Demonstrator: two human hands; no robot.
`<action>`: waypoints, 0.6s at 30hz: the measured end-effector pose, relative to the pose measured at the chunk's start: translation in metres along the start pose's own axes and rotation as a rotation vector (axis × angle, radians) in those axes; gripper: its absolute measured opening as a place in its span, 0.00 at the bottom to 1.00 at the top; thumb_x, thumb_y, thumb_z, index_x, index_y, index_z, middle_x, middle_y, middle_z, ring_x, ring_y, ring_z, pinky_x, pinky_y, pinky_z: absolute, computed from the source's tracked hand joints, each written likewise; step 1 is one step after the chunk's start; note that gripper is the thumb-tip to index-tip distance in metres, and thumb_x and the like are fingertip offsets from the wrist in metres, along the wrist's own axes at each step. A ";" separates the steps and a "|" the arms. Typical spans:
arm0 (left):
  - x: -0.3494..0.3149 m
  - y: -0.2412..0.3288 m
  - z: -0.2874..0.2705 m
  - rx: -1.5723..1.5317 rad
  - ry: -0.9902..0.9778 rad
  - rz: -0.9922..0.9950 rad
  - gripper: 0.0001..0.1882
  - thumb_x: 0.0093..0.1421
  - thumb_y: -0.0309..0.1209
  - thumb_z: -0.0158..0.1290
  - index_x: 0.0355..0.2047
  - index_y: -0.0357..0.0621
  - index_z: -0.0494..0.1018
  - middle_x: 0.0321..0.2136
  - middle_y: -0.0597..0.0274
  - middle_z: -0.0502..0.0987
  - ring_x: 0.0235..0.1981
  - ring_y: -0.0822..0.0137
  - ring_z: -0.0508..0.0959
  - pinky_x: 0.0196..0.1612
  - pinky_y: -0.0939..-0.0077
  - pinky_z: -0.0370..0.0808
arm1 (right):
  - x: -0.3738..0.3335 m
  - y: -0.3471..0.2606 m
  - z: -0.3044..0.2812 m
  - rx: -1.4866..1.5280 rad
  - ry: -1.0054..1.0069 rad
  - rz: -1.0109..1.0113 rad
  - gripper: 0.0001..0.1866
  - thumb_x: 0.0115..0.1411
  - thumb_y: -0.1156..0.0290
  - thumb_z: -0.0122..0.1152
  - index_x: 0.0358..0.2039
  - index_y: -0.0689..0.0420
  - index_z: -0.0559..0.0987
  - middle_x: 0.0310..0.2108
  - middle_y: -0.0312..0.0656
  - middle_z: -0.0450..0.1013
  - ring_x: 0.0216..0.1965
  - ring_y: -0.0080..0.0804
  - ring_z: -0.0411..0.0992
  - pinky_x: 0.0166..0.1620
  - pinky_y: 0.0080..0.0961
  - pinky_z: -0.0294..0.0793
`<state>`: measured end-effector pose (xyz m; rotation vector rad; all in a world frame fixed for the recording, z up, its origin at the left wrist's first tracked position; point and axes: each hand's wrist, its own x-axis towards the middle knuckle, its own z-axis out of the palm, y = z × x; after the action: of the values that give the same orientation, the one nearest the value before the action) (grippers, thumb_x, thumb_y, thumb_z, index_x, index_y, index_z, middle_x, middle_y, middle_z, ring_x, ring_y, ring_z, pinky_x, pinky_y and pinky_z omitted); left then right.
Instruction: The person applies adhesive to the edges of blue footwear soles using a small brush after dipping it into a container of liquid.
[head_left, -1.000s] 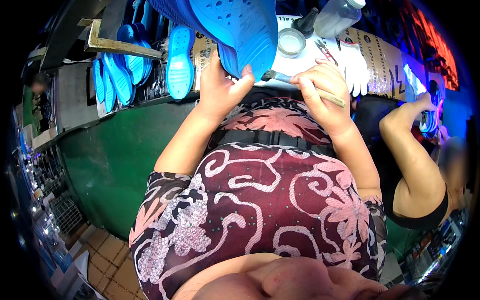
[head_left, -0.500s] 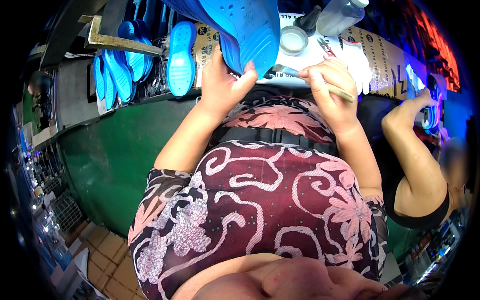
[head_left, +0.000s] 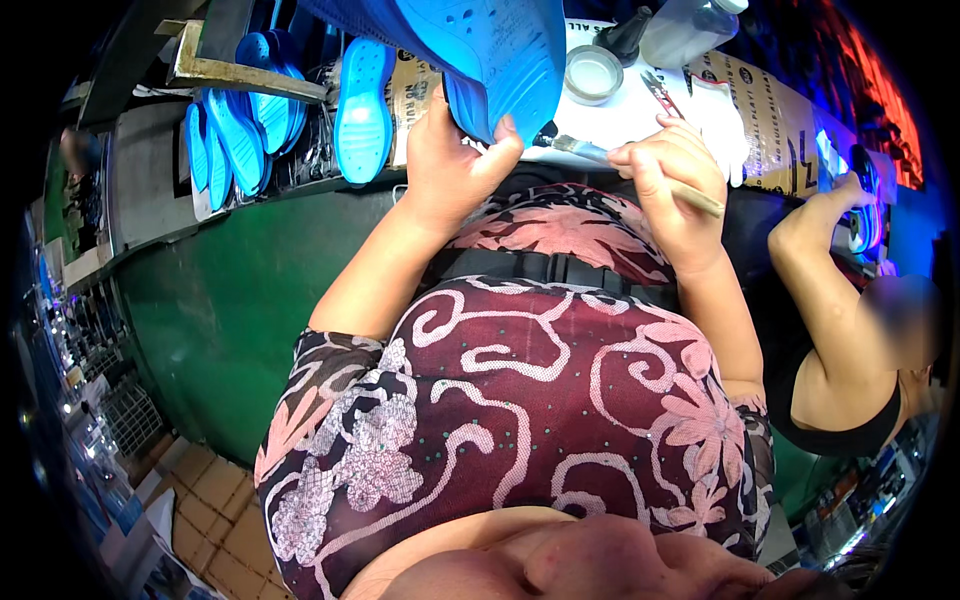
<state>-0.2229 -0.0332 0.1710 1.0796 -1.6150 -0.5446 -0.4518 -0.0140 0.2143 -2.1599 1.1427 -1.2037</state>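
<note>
My left hand (head_left: 452,170) grips the near end of a large bright blue shoe sole (head_left: 510,65), with its thumb on the sole's edge and most fingers hidden behind. The sole is raised and tilted above the bench. In my right hand (head_left: 680,180) is a flat brush (head_left: 582,148) with a pale wooden handle. Its dark bristle tip points left, beside the sole's near edge; whether they touch I cannot tell. Beyond the brush, a round open tub (head_left: 593,76) of pale content stands on a white sheet (head_left: 580,120).
Another blue sole (head_left: 363,115) lies left of my left hand, with several more blue soles (head_left: 236,145) further left beneath a metal bar (head_left: 240,75). A dark bottle (head_left: 625,38), a clear bottle (head_left: 690,32) and a red-handled tool (head_left: 660,95) are behind. At right is a co-worker's arm (head_left: 830,270).
The brush and my right hand have shifted slightly right and away from the sole. The sole in my left hand has tilted a little. Both grips are unchanged.
</note>
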 end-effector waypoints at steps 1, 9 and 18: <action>-0.001 0.000 -0.001 -0.006 0.001 0.007 0.23 0.47 0.25 0.58 0.44 0.36 0.65 0.27 0.55 0.77 0.25 0.66 0.78 0.31 0.75 0.75 | 0.000 0.000 -0.001 0.036 0.012 0.024 0.07 0.55 0.72 0.59 0.22 0.58 0.79 0.19 0.39 0.73 0.22 0.35 0.68 0.38 0.29 0.64; -0.005 -0.007 0.000 -0.082 0.017 0.136 0.20 0.52 0.22 0.56 0.45 0.32 0.64 0.37 0.56 0.74 0.36 0.68 0.75 0.43 0.75 0.72 | -0.001 -0.005 0.008 0.002 0.003 -0.026 0.08 0.57 0.71 0.57 0.23 0.58 0.80 0.20 0.39 0.75 0.22 0.33 0.69 0.41 0.31 0.65; -0.003 -0.001 -0.004 0.095 -0.034 0.222 0.11 0.51 0.26 0.56 0.35 0.36 0.73 0.30 0.55 0.76 0.28 0.61 0.77 0.33 0.72 0.74 | -0.001 -0.008 0.007 0.088 0.081 -0.008 0.10 0.58 0.70 0.56 0.24 0.59 0.80 0.20 0.38 0.74 0.23 0.32 0.69 0.36 0.27 0.64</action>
<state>-0.2185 -0.0304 0.1699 0.9482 -1.7782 -0.3433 -0.4423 -0.0093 0.2154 -2.0687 1.0935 -1.3311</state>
